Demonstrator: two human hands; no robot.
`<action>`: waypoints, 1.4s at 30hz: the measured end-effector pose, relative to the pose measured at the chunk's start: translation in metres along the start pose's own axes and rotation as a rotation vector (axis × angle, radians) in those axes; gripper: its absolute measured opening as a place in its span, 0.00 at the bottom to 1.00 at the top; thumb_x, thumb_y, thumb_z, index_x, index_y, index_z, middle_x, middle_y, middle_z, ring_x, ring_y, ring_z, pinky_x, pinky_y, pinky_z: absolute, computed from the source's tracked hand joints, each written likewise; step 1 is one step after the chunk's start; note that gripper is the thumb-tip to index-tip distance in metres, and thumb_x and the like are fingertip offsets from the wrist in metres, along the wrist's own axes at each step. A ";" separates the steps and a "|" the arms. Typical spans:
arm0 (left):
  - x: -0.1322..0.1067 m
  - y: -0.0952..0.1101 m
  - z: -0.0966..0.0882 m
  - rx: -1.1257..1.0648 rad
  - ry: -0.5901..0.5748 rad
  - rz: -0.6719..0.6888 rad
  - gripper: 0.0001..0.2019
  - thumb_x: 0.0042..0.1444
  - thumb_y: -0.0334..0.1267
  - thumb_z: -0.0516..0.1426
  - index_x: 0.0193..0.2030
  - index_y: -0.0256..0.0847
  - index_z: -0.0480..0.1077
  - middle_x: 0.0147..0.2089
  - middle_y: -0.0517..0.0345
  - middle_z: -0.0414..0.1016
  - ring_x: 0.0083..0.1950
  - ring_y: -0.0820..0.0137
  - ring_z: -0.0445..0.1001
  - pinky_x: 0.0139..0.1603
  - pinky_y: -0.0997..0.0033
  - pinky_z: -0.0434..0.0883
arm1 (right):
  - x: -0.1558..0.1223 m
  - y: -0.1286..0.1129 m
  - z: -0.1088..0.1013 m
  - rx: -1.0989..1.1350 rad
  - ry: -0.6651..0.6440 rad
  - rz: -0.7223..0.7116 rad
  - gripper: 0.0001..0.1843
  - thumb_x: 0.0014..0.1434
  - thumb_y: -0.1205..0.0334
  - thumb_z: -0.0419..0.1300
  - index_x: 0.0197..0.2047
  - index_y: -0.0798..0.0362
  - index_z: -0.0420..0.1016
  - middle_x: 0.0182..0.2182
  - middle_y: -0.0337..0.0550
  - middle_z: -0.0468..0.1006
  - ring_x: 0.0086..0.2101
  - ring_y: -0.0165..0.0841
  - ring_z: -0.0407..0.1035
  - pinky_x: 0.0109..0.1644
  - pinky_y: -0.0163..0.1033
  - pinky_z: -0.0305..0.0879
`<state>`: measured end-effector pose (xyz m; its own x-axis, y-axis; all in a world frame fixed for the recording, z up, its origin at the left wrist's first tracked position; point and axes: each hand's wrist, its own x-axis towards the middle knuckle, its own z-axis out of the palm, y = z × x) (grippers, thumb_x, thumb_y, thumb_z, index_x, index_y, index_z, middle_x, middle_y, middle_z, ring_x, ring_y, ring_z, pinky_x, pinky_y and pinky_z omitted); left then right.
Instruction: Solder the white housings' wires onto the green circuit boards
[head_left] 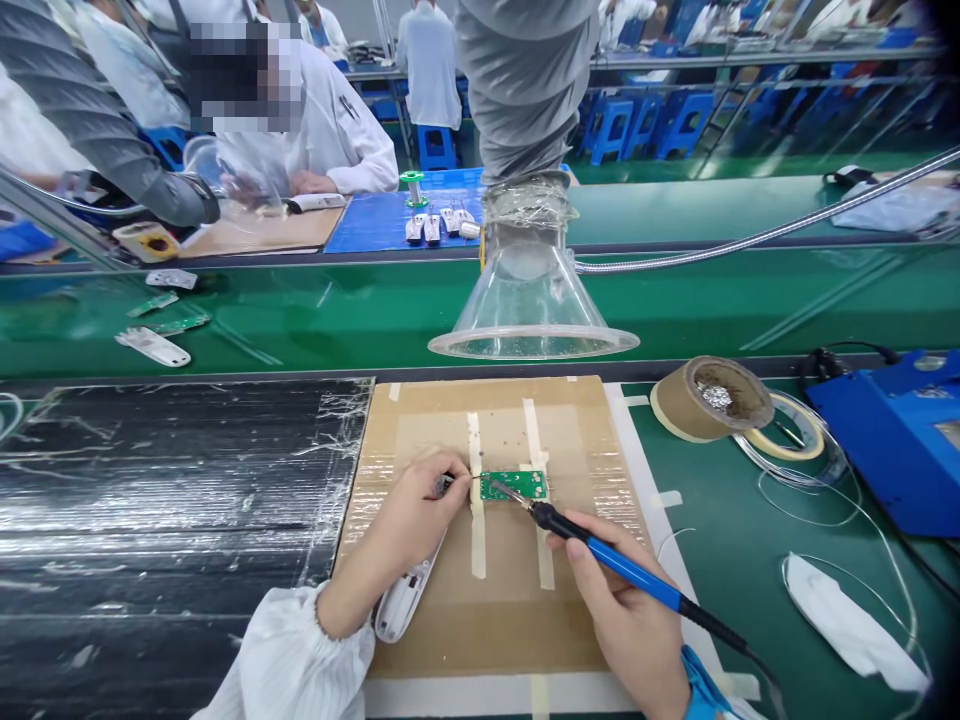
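Observation:
My right hand [630, 600] grips a blue and black soldering iron [626, 570]. Its metal tip touches or hovers just over the left part of a small green circuit board [525, 485], which lies flat on a cardboard sheet [585, 630]. At the board's left end, my left hand [420, 510] pinches what looks like a thin wire [475, 477] reaching the board's edge. A small dark part [444, 483] shows by those fingers, partly hidden. Under the left wrist lies a long white plastic casing [405, 605], partly covered by the hand.
A clear fume hood [532, 310] hangs beyond the board. To the right are a tape roll [709, 400], solder wire [844, 470], a white cloth [847, 620] and a blue box [900, 440]. A black mat [165, 520] covers the left. Opposite sits a co-worker [322, 120].

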<state>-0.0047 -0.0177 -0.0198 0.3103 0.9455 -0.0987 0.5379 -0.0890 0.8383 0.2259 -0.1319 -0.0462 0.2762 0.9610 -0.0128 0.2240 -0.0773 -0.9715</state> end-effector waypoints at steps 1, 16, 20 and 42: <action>0.000 0.000 0.000 -0.001 0.002 0.003 0.12 0.65 0.39 0.54 0.29 0.44 0.67 0.36 0.56 0.75 0.42 0.61 0.72 0.45 0.60 0.65 | 0.000 0.001 0.000 -0.008 -0.002 -0.014 0.13 0.72 0.51 0.66 0.54 0.45 0.85 0.45 0.47 0.89 0.45 0.42 0.85 0.49 0.42 0.85; 0.000 0.002 0.000 0.006 0.000 0.001 0.11 0.65 0.38 0.54 0.29 0.43 0.68 0.36 0.57 0.75 0.42 0.62 0.73 0.45 0.62 0.66 | 0.002 -0.002 -0.004 -0.026 -0.002 -0.066 0.12 0.72 0.52 0.65 0.54 0.44 0.85 0.45 0.45 0.89 0.45 0.43 0.85 0.48 0.42 0.85; 0.001 0.004 -0.001 0.021 -0.005 -0.005 0.11 0.64 0.38 0.54 0.29 0.43 0.68 0.35 0.57 0.75 0.41 0.62 0.73 0.44 0.62 0.66 | 0.003 -0.004 -0.002 -0.018 -0.003 -0.021 0.13 0.72 0.51 0.65 0.54 0.44 0.85 0.45 0.46 0.89 0.45 0.43 0.85 0.49 0.43 0.85; 0.004 0.006 0.006 -0.005 0.062 -0.073 0.10 0.59 0.40 0.54 0.27 0.44 0.66 0.34 0.57 0.75 0.39 0.62 0.72 0.41 0.61 0.65 | 0.003 -0.016 0.002 0.005 0.007 0.062 0.15 0.71 0.47 0.65 0.53 0.44 0.85 0.45 0.45 0.89 0.46 0.45 0.84 0.55 0.49 0.83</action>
<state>0.0041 -0.0165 -0.0183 0.2213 0.9669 -0.1269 0.5531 -0.0173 0.8329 0.2212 -0.1268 -0.0310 0.2957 0.9526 -0.0713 0.2017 -0.1352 -0.9701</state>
